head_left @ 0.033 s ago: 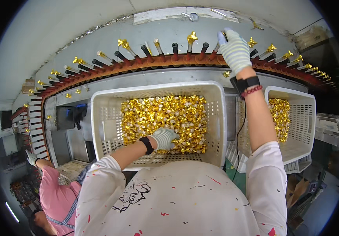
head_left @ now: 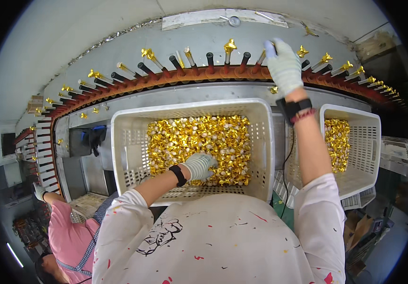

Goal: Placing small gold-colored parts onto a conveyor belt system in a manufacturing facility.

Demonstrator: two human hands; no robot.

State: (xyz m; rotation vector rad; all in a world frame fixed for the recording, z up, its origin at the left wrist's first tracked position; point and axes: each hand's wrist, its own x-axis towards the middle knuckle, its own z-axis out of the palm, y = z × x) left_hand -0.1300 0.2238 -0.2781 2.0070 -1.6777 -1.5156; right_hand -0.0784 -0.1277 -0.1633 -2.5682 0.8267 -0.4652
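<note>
So the biggest thing in front of this person is the curved conveyor [head_left: 199,75], a reddish band arcing left to right across the top with dark pegs [head_left: 209,58] sticking out of it like spokes. Some pegs already wear a gold cap [head_left: 230,46], others are bare. The pegs' long axes fan outward, pointing up and away from the person.

Below that sits the big white crate [head_left: 119,142], slotted plastic walls, full of gold foil pieces [head_left: 199,137]. A second white crate [head_left: 372,142] is off to the person's right, also holding gold foil, less of it.

A co-worker in a pink shirt [head_left: 66,236] is down at the lower left, well apart from all this.

Now the hands, both in pale knit gloves. The left hand [head_left: 199,165] is down in the big crate, fingers curled into the foil heap; I can't tell whether it's actually got one pinched. The right hand [head_left: 283,64] is stretched way up at the conveyor, fingertips closed around the top of a peg, seemingly with a small piece between them, though the glove hides it.

So the foil supply lies low and near the left hand, and the bare pegs lie high and far, right by the right hand.
</note>
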